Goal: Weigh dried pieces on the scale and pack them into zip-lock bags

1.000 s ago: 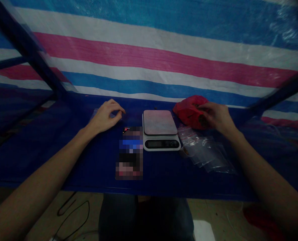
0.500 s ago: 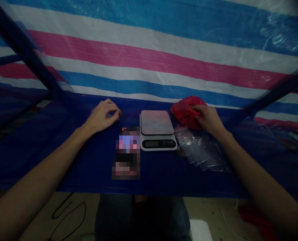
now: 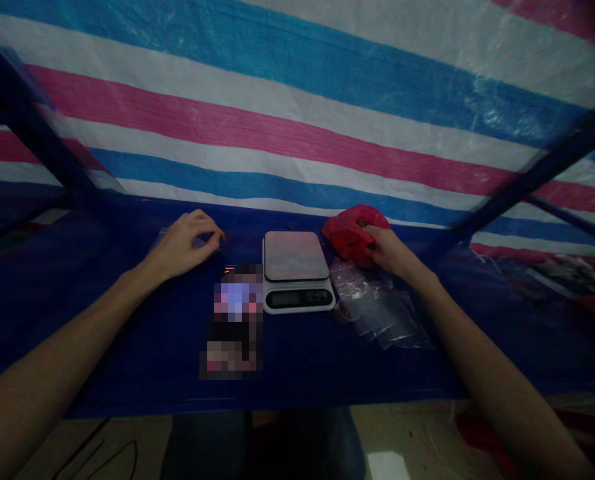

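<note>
My left hand (image 3: 185,245) rests on the blue tabletop, left of the scale. Its fingers are curled, with thumb and forefinger tips close together; what they pinch, if anything, does not show. Clear plastic (image 3: 160,239) peeks out beside it. My right hand (image 3: 392,252) is closed at the mouth of a crumpled red plastic bag (image 3: 350,233), fingertips hidden in its folds. Something brownish shows in the bag's opening. Between the hands stands a white digital kitchen scale (image 3: 297,257) with a bare metal plate and a dark display.
A phone (image 3: 232,327), its screen blurred out, lies left of the scale. Clear zip bags (image 3: 377,307) are fanned out on the right, by a small round cup (image 3: 346,311). A striped tarp (image 3: 277,133) hangs behind; dark frame bars (image 3: 527,177) slant at both sides.
The whole view has shifted, so the things on the table appear lower and further left. My right hand now sits at the red bag's opening, which shows more of its inside.
</note>
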Demonstrator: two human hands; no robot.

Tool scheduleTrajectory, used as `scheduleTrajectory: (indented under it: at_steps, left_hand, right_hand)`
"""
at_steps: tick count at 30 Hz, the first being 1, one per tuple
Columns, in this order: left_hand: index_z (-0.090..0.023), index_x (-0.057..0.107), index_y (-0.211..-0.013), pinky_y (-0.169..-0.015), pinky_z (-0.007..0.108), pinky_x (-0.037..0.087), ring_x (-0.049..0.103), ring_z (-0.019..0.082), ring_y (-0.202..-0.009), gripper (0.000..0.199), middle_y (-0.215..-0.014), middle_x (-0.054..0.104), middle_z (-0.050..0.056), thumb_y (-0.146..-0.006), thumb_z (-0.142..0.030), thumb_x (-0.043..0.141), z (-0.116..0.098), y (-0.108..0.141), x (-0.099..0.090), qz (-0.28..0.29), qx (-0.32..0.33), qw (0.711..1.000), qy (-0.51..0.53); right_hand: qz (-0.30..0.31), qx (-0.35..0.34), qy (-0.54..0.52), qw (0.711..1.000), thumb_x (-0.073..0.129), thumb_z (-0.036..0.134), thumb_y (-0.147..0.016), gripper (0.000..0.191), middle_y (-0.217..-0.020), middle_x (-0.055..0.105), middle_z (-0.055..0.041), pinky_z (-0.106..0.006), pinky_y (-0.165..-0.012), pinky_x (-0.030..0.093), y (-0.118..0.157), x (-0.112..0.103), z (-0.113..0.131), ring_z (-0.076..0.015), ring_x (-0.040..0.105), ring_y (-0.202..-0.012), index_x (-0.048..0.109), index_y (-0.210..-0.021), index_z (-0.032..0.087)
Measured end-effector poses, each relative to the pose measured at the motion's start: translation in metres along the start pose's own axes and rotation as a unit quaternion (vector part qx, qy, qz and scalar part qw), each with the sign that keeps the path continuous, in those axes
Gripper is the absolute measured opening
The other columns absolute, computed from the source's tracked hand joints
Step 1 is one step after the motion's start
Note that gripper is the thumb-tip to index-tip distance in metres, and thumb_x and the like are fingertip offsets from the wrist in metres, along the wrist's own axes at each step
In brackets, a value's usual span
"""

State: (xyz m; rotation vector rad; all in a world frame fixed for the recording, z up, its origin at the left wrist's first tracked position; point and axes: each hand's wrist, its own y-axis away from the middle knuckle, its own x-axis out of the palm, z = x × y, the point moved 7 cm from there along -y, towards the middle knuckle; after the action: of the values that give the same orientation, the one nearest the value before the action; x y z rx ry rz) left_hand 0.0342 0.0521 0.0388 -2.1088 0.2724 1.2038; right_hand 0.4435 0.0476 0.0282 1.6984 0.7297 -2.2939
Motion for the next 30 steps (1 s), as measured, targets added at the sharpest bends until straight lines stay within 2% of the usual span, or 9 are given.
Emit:
scheduleTrajectory:
  at_steps: [6, 8, 11, 13, 18, 24, 26, 28, 30]
  left_hand:
    - [-0.020, 0.073, -0.085, -0.090, 0.038, 0.047, 0.061, 0.024, -0.095, 0.029, -0.087, 0.073, 0.005, -0.092, -0.033, 0.049, 0.000, 0.001, -0.001, 0.007, 0.007, 1.000, -0.024]
    - [-0.020, 0.074, -0.086, -0.091, 0.039, 0.047, 0.061, 0.024, -0.095, 0.028, -0.088, 0.073, 0.005, -0.091, -0.033, 0.049, -0.001, 0.001, -0.001, 0.005, 0.010, 0.999, -0.034]
    - [-0.020, 0.074, -0.085, -0.092, 0.041, 0.047, 0.061, 0.024, -0.095, 0.029, -0.087, 0.074, 0.005, -0.091, -0.033, 0.049, -0.004, 0.000, -0.002, 0.006, 0.009, 0.999, -0.036]
    - [-0.020, 0.074, -0.085, -0.091, 0.041, 0.047, 0.061, 0.024, -0.095, 0.028, -0.088, 0.074, 0.006, -0.091, -0.032, 0.049, -0.006, 0.000, -0.002, 0.009, 0.012, 0.999, -0.031]
    - [-0.020, 0.073, -0.085, -0.091, 0.041, 0.047, 0.061, 0.024, -0.096, 0.025, -0.089, 0.074, 0.005, -0.091, -0.031, 0.050, -0.005, 0.001, -0.002, 0.004, 0.007, 1.000, -0.028]
    - [-0.020, 0.073, -0.085, -0.091, 0.040, 0.048, 0.061, 0.024, -0.095, 0.027, -0.088, 0.073, 0.006, -0.091, -0.032, 0.050, -0.001, 0.002, -0.001, 0.007, 0.004, 0.999, -0.031]
    - [-0.020, 0.073, -0.085, -0.091, 0.040, 0.048, 0.061, 0.024, -0.095, 0.027, -0.089, 0.073, 0.005, -0.090, -0.032, 0.050, -0.001, 0.001, 0.001, 0.013, 0.000, 0.999, -0.031]
    - [-0.020, 0.072, -0.084, -0.091, 0.039, 0.048, 0.061, 0.024, -0.096, 0.027, -0.090, 0.073, 0.005, -0.090, -0.033, 0.050, -0.001, 0.001, 0.001, 0.014, 0.001, 0.999, -0.031]
    - [-0.021, 0.072, -0.084, -0.092, 0.040, 0.048, 0.061, 0.024, -0.096, 0.027, -0.090, 0.073, 0.005, -0.090, -0.034, 0.049, -0.001, 0.001, 0.001, 0.016, 0.002, 0.999, -0.028]
  right_hand:
    - [-0.031, 0.006, 0.030, 0.999, 0.051, 0.004, -0.075, 0.029, -0.105, 0.075, -0.0145, -0.041, -0.091, 0.051, -0.005, -0.001, -0.001, -0.0309, 0.069, -0.101, 0.070, -0.094, 0.016]
    - [-0.054, 0.026, 0.027, 0.998, 0.053, 0.008, -0.079, 0.025, -0.102, 0.075, -0.0140, -0.042, -0.089, 0.052, -0.003, -0.011, -0.005, -0.0314, 0.070, -0.097, 0.071, -0.094, 0.016]
    - [-0.131, 0.064, 0.013, 0.989, 0.058, 0.018, -0.086, 0.018, -0.101, 0.076, -0.0143, -0.043, -0.084, 0.053, 0.003, -0.034, -0.011, -0.0315, 0.070, -0.092, 0.073, -0.096, 0.018]
    - [-0.161, 0.075, -0.003, 0.984, 0.060, 0.024, -0.088, 0.016, -0.100, 0.076, -0.0146, -0.044, -0.083, 0.054, 0.006, -0.043, -0.011, -0.0312, 0.070, -0.088, 0.074, -0.094, 0.019]
    - [-0.160, 0.073, -0.034, 0.984, 0.062, 0.025, -0.086, 0.017, -0.099, 0.077, -0.0137, -0.045, -0.085, 0.055, 0.008, -0.046, -0.001, -0.0289, 0.071, -0.087, 0.076, -0.091, 0.018]
    - [-0.226, 0.080, -0.088, 0.967, 0.072, 0.036, -0.086, 0.020, -0.095, 0.078, -0.0097, -0.038, -0.080, 0.056, 0.015, -0.069, 0.014, -0.0239, 0.072, -0.084, 0.078, -0.093, 0.018]
    - [-0.214, 0.072, -0.075, 0.971, 0.070, 0.032, -0.086, 0.018, -0.097, 0.078, -0.0099, -0.040, -0.082, 0.057, 0.014, -0.063, 0.012, -0.0255, 0.073, -0.087, 0.078, -0.094, 0.018]
    - [-0.177, 0.082, -0.051, 0.980, 0.066, 0.023, -0.084, 0.018, -0.098, 0.078, -0.0117, -0.044, -0.086, 0.057, 0.011, -0.047, 0.002, -0.0284, 0.073, -0.090, 0.079, -0.094, 0.016]
    - [-0.144, 0.100, -0.034, 0.984, 0.062, 0.014, -0.079, 0.026, -0.100, 0.079, -0.0129, -0.046, -0.088, 0.057, 0.009, -0.031, -0.010, -0.0301, 0.074, -0.091, 0.080, -0.098, 0.014]
